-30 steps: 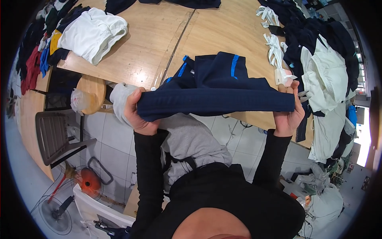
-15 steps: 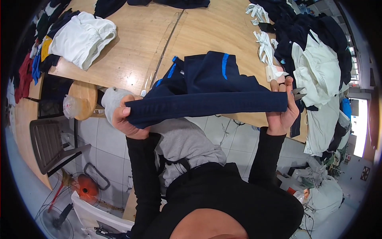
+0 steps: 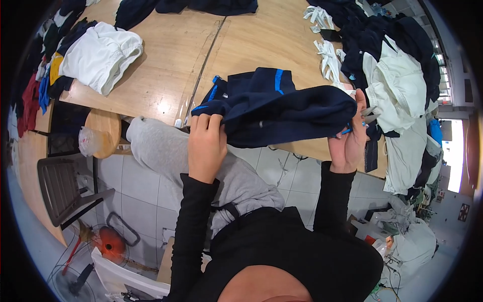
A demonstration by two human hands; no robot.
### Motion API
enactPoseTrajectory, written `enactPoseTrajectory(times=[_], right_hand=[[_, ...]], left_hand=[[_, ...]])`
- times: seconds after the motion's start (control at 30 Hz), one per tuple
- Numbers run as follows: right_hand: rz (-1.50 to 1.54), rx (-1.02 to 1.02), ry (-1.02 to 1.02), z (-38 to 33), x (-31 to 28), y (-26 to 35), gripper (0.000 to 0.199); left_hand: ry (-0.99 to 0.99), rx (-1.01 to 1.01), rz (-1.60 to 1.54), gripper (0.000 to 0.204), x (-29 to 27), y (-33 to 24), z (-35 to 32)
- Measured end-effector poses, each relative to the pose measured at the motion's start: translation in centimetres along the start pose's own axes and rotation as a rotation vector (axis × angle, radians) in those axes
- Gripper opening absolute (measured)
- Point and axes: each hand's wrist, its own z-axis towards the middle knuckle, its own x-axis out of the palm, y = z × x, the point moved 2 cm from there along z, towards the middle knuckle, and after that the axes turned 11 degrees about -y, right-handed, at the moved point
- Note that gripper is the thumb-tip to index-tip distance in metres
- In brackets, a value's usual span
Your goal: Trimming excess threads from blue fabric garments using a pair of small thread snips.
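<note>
A navy blue garment with bright blue stripes is held up in front of me, over the near edge of the table. My left hand has its fingers bent over the cloth at the garment's left part, gripping it. At the other end, my right hand supports the garment, its fingers partly hidden behind the bunched fabric. Pointed metal blades, like those of small thread snips, stick out beyond the right fingers. Small bright blue bits show by that palm; I cannot tell what they are.
The wooden table carries a folded white garment on the left. Dark and white clothes pile up on the right, beside white strips. A round stool, a chair and a fan stand at left.
My left hand has moved right and turned over onto the cloth. The straight folded band stretched between my hands is now a loose, bunched fold. My right hand has shifted slightly left.
</note>
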Motion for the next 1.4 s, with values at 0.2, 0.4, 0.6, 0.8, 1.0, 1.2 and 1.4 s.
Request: enactPoseTrajectory(times=[0.2,0.4,0.6,0.8,1.0,1.2,1.4], right_hand=[[0.202,0.126,-0.062,1.8,-2.9,1.7,0.037],[0.261,0.402,-0.230,2.7,-5.3,2.0,0.026],[0.210,0.581,-0.394,2.0,-3.9,1.1,0.014],[0.232,0.619,-0.386,1.7,-2.6,2.0,0.012],[0.208,0.589,-0.430,1.3,-2.5,2.3,0.011],[0.240,0.564,-0.494,1.1,-2.4,2.6,0.011],[0.291,0.599,-0.392,0.9,-2.5,2.6,0.011]], left_hand=[[0.152,-0.308,-0.074,0.023,-0.1,0.7,-2.2],[0.000,-1.419,-1.751,0.041,-3.6,1.1,0.4],[0.052,-1.351,-2.272,0.036,-4.3,5.7,-0.3],[-0.131,-1.182,-2.301,0.044,-5.1,5.9,0.2],[-0.126,-1.128,-2.334,0.044,-4.7,7.1,-0.4],[-0.156,-1.178,-2.405,0.045,-4.4,7.4,-0.7],[-0.091,-1.128,-2.481,0.046,-4.6,7.0,-0.4]])
